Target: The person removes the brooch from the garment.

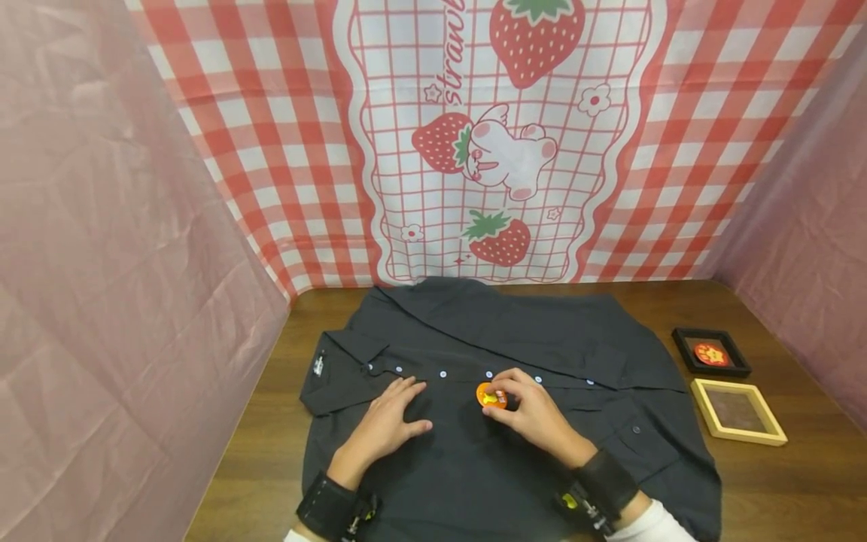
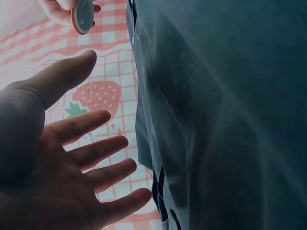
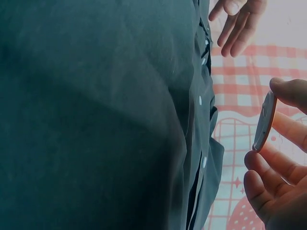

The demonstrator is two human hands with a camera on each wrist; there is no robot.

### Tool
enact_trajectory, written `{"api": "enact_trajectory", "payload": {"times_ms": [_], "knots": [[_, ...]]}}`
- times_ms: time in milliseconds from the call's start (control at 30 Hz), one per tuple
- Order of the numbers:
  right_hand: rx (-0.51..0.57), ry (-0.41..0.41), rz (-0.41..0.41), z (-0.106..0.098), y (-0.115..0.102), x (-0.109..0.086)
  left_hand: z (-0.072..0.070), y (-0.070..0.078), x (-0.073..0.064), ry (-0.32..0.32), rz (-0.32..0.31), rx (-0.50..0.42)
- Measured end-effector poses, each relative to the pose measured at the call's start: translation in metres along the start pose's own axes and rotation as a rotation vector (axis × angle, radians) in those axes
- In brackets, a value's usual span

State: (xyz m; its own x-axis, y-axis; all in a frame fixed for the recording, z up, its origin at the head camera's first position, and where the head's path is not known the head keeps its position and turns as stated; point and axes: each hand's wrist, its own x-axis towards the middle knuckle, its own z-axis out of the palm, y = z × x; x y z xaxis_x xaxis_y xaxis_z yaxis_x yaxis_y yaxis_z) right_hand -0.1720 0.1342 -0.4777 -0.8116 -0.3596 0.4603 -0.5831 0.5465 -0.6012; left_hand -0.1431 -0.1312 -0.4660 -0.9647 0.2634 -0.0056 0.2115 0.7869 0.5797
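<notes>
A dark button-up shirt [image 1: 433,444] lies spread over the table, its collar to the left and a row of pale buttons across it. Between thumb and fingertips, my right hand [image 1: 538,421] pinches a round orange badge [image 1: 483,393] with a yellow figure, just above the shirt front. The right wrist view shows the badge [image 3: 265,122] edge-on, its greyish back facing the cloth. My left hand [image 1: 384,421] hovers over the shirt near the collar, fingers spread and holding nothing; in the left wrist view its palm [image 2: 53,177] shows beside the fabric.
On the table's right side lies a black frame [image 1: 682,348] with a red round badge [image 1: 711,354] in it. In front of it is a pale wooden frame [image 1: 738,435]. A checked strawberry cloth [image 1: 291,150] hangs behind, and pink curtains [image 1: 122,263] flank the wooden table [image 1: 257,421].
</notes>
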Motion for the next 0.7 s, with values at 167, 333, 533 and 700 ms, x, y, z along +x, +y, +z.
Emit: {"api": "enact_trajectory", "payload": {"times_ms": [167, 333, 533, 700], "knots": [[-0.025, 0.009, 0.001, -0.004, 0.004, -0.001, 0.0, -0.001, 0.0, -0.002, -0.006, -0.007], [-0.029, 0.021, 0.016, -0.01, 0.007, -0.001, 0.0, 0.0, 0.0, 0.007, -0.006, -0.003], [-0.035, 0.017, 0.032, -0.015, 0.009, -0.003, 0.001, -0.001, 0.0, 0.002, -0.014, 0.004], [-0.047, 0.019, 0.059, -0.02, 0.011, -0.006, 0.002, -0.002, 0.0, 0.003, -0.011, 0.015]]}}
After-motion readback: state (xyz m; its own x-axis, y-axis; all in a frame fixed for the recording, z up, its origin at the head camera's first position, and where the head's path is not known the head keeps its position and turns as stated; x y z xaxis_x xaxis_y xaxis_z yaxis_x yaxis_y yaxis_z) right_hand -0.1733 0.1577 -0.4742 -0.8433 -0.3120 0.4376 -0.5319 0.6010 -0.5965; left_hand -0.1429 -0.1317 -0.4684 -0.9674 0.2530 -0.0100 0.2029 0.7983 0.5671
